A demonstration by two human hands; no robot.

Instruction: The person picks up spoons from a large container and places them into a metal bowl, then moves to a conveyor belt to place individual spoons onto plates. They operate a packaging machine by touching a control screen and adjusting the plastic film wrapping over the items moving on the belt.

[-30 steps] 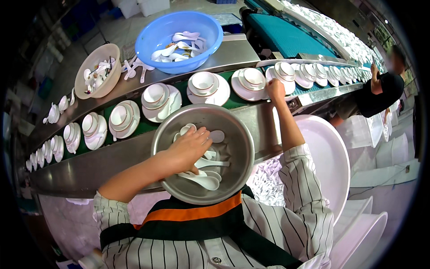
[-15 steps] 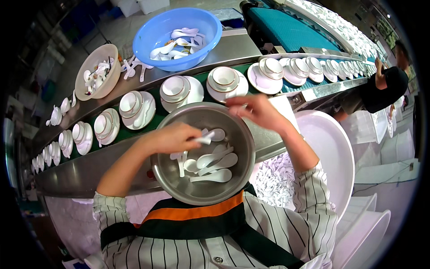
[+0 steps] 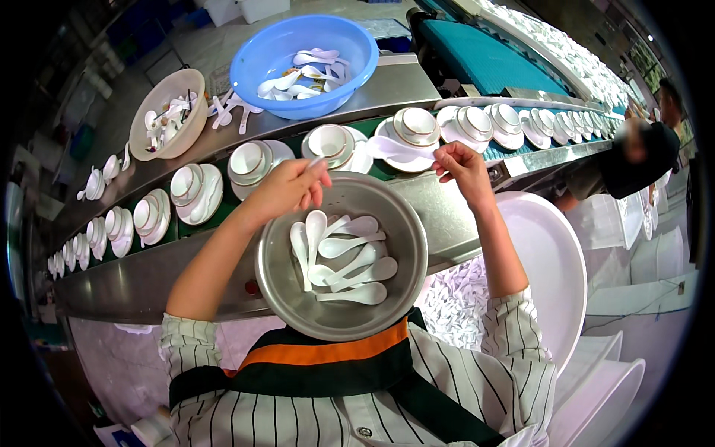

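Note:
My right hand [image 3: 463,170] pinches the handle end of a white soup spoon [image 3: 395,150], whose bowl points left over a stacked cup, bowl and plate. My left hand [image 3: 287,188] is closed above the left rim of a steel basin [image 3: 268,287]. A small white bit shows between its fingertips, seemingly the end of a spoon; the rest is hidden. Inside the basin lie several white soup spoons [image 3: 357,274]. Just beyond it a green conveyor belt [image 3: 223,211] carries a row of place settings, the nearest stack [image 3: 328,141] topped by a gold-rimmed cup.
A blue basin [image 3: 246,74] and a cream tub [image 3: 140,130], both with spoons, stand on the steel ledge behind the belt. At right is a large white tub [image 3: 551,246] by a heap of small white pieces [image 3: 458,298]. A person [image 3: 648,156] works farther right.
The place settings have shifted left along the belt. My left hand rose out of the basin toward the belt. My right hand moved right, its spoon now plainly visible.

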